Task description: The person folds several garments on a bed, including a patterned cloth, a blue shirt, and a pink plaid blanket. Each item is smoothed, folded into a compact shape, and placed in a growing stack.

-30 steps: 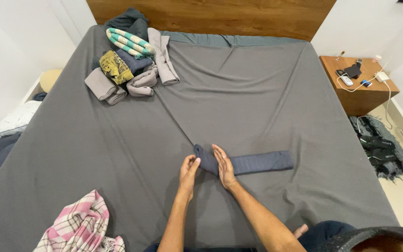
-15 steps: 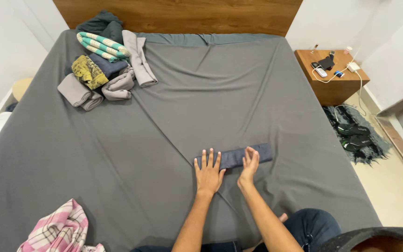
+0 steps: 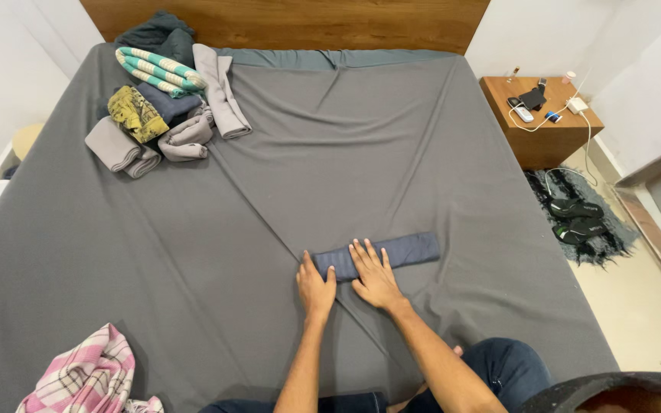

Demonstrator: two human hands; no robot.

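We look down on a wide bed covered by a grey sheet (image 3: 193,252), and most of it lies bare: open sheet runs left of our hands to the bed's left edge, and far of them up to the wooden headboard (image 3: 292,23). The near edge of the bed is just below our forearms, and the right edge falls away to the floor, where a dark mat with sandals (image 3: 579,218) lies beside a wooden nightstand (image 3: 545,130) — its top carries a few small devices and a white cable. No box or basket is in view; what is gathered together is a pile of folded and rolled clothes (image 3: 162,115) at the far left corner, with a teal-striped roll on top, a yellow patterned piece and several grey rolls touching one another. A pink plaid cloth (image 3: 86,378) sits crumpled at the near left corner, well apart from our hands. The long dark blue folded cloth (image 3: 407,248) lies flat on the sheet near the middle, running left to right. Our left hand (image 3: 315,287) rests at its left end, fingers together and flat, gripping nothing, while our right hand (image 3: 375,274) presses down on the strip just beside it, fingers spread wide — the rest of the strip extends free to the right.
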